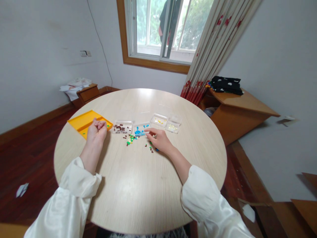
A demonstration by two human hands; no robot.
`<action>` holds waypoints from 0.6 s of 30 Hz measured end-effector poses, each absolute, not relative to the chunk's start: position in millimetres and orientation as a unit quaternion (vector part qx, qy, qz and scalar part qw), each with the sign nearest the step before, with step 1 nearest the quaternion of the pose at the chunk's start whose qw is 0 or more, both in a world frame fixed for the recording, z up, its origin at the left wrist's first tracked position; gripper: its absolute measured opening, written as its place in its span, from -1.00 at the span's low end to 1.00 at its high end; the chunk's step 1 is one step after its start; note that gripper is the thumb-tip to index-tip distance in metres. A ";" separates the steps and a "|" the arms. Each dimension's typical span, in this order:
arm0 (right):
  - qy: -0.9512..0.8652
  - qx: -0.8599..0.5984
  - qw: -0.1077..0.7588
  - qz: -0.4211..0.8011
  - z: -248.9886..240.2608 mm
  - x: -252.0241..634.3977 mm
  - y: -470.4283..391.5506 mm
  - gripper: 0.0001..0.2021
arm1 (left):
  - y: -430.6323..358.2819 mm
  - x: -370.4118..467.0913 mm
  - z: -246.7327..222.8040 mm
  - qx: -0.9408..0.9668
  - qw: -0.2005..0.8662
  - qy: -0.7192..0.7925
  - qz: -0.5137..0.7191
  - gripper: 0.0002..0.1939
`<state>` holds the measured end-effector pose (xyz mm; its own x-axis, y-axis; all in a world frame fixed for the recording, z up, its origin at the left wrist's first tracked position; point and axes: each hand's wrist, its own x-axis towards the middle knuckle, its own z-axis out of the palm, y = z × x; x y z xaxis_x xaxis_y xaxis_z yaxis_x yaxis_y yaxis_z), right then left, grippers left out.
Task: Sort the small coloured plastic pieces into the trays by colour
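Note:
My left hand (97, 129) is closed in a fist over the near right corner of a yellow-orange tray (81, 121); whatever may be inside the fingers is hidden. My right hand (158, 138) reaches to the right end of a small clear box of blue bricks (139, 132), its thumb and index finger apart with nothing visible between them. Left of that hand lies a small cluster of green, yellow and white building bricks (130, 140). Loose brown and green pieces (151, 149) are scattered just below the right hand.
A clear box of brown bricks (122, 128) stands beside the yellow tray. Two more clear boxes, one with yellow pieces (159, 121) and one with pale pieces (172, 127), stand behind my right hand. All are on a round wooden table (131, 185).

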<state>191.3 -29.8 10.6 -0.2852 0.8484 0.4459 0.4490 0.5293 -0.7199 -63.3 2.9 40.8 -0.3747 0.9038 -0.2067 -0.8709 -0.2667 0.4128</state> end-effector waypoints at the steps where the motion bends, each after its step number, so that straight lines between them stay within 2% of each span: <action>1: -0.766 -0.423 0.422 0.236 10.7 191.3 -29.8 -0.77 | 2.7 -63.6 40.7 0.028 0.557 0.232 0.797 -0.64; 10: -0.767 -0.426 0.416 0.238 11.2 191.0 -30.0 -0.77 | -5.0 -57.7 46.9 0.005 0.533 0.282 0.798 -0.78; 15: -0.769 -0.428 0.410 0.238 11.3 191.3 -30.7 -0.77 | -0.3 -56.4 42.5 0.053 0.515 0.322 0.793 -0.67; 18: -0.770 -0.427 0.409 0.239 11.1 191.1 -30.5 -0.78 | 3.7 -62.0 35.7 0.072 0.512 0.332 0.789 -0.67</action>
<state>191.1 -30.5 11.1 -0.3008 0.8537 0.4250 0.4630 0.5204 -0.7175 -62.0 3.7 35.7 -0.4650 0.8557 -0.2271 -0.7606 -0.2548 0.5971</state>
